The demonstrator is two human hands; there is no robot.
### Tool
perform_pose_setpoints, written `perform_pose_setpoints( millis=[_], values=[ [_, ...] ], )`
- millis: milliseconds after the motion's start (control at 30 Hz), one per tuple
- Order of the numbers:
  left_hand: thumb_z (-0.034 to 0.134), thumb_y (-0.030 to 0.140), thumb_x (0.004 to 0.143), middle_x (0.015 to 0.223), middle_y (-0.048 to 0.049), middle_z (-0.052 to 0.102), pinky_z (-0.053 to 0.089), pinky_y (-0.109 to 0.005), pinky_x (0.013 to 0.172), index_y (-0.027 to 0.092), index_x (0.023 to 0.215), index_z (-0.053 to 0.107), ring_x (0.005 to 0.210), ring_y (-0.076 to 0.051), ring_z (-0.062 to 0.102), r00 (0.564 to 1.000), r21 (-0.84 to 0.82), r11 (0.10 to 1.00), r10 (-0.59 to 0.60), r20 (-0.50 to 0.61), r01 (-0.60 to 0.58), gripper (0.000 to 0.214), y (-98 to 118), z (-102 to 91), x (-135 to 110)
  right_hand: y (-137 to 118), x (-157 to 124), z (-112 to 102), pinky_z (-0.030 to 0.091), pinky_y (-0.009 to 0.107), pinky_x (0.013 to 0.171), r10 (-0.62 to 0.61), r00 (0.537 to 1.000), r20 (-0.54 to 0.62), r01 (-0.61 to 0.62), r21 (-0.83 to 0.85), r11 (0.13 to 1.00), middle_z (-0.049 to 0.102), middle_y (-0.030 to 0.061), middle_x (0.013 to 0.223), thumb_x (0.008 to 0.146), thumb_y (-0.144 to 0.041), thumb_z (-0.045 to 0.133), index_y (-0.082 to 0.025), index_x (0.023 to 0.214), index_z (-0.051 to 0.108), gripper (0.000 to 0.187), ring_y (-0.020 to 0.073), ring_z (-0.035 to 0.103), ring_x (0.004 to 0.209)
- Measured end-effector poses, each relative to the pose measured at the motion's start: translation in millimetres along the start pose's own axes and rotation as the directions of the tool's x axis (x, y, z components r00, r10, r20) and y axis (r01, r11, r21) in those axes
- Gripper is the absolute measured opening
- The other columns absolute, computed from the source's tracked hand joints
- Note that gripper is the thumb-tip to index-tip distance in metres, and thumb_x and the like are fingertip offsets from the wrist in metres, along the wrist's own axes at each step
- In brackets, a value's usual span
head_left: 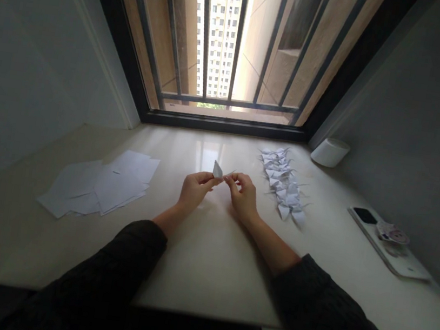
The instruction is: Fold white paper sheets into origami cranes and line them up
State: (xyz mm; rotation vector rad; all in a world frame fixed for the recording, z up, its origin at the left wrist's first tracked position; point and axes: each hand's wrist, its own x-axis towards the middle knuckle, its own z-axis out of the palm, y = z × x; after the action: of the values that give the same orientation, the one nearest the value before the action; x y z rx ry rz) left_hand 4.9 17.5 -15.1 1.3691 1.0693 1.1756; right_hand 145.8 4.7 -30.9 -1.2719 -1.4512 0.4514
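A small folded white paper piece (218, 170) is held up between both hands above the middle of the pale counter (206, 261). My left hand (195, 190) pinches its left side with closed fingers. My right hand (243, 194) pinches its right end, fingers also closed. Both forearms wear dark sleeves. To the left lies a loose stack of flat white paper sheets (98, 183). To the right runs a row of several finished folded paper figures (282, 187).
A white round container (330, 151) stands at the back right corner. A phone in a white case (389, 241) with a sticker grip lies near the right wall. A barred window (236, 47) rises behind the counter. Grey walls close both sides.
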Motion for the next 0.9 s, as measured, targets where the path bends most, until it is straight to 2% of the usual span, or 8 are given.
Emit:
perform_pose_setpoints(
  millis=[200, 300, 467, 733, 900],
  values=[
    [0.069, 0.044, 0.065, 0.08, -0.0066, 0.07, 0.051, -0.027, 0.064, 0.016, 0.081, 0.072, 0.077, -0.018, 0.064, 0.998, 0.071, 0.997, -0.022, 0.056, 0.018, 0.033, -1.8, -5.0, 2.3, 1.2, 0.8, -1.9, 0.041, 0.033, 0.072, -0.028, 1.0, 0.005, 0.028, -0.026, 0.999, 0.062, 0.0023, 0.075, 0.081, -0.039, 0.055, -0.022, 0.072, 0.061, 0.02, 0.0192, 0.053, 0.078],
    [0.068, 0.044, 0.066, 0.079, -0.0066, 0.07, 0.05, -0.026, 0.061, 0.016, 0.082, 0.072, 0.076, -0.018, 0.064, 0.996, 0.113, 0.994, 0.002, 0.085, -0.011, 0.032, -2.4, -6.0, 3.1, 0.6, 0.7, -2.6, 0.041, 0.034, 0.073, -0.022, 1.0, 0.011, 0.022, -0.024, 0.999, 0.064, 0.0024, 0.075, 0.081, -0.04, 0.055, -0.022, 0.072, 0.062, 0.021, 0.0194, 0.053, 0.079],
    [0.065, 0.046, 0.069, 0.076, -0.0064, 0.07, 0.049, -0.024, 0.057, 0.016, 0.075, 0.071, 0.073, -0.018, 0.064, 0.997, 0.157, 0.986, 0.043, 0.058, -0.051, 0.032, -2.2, -6.1, 3.4, -1.7, 0.6, -3.1, 0.042, 0.034, 0.073, -0.012, 1.0, -0.004, 0.012, -0.01, 1.0, 0.065, 0.0029, 0.076, 0.081, -0.041, 0.055, -0.023, 0.072, 0.064, 0.022, 0.0197, 0.054, 0.08],
    [0.061, 0.048, 0.073, 0.075, -0.0055, 0.07, 0.047, -0.025, 0.058, 0.018, 0.075, 0.07, 0.069, -0.017, 0.063, 0.99, 0.3, 0.944, 0.118, 0.079, -0.136, 0.031, -3.4, -6.7, 5.6, 3.0, 1.5, -1.1, 0.043, 0.034, 0.073, 0.112, 0.993, -0.03, -0.111, 0.031, 0.993, 0.067, 0.004, 0.076, 0.075, -0.047, 0.059, -0.021, 0.072, 0.066, 0.027, 0.0198, 0.057, 0.078],
    [0.061, 0.047, 0.074, 0.074, -0.005, 0.071, 0.046, -0.025, 0.06, 0.018, 0.073, 0.07, 0.067, -0.016, 0.063, 0.985, 0.321, 0.933, 0.133, 0.107, -0.161, 0.031, -2.7, -7.4, 6.2, 3.4, 0.3, 0.4, 0.042, 0.033, 0.07, 0.155, 0.987, -0.029, -0.154, 0.049, 0.987, 0.067, 0.0043, 0.076, 0.074, -0.047, 0.059, -0.02, 0.07, 0.065, 0.028, 0.0197, 0.058, 0.077]
  ],
)
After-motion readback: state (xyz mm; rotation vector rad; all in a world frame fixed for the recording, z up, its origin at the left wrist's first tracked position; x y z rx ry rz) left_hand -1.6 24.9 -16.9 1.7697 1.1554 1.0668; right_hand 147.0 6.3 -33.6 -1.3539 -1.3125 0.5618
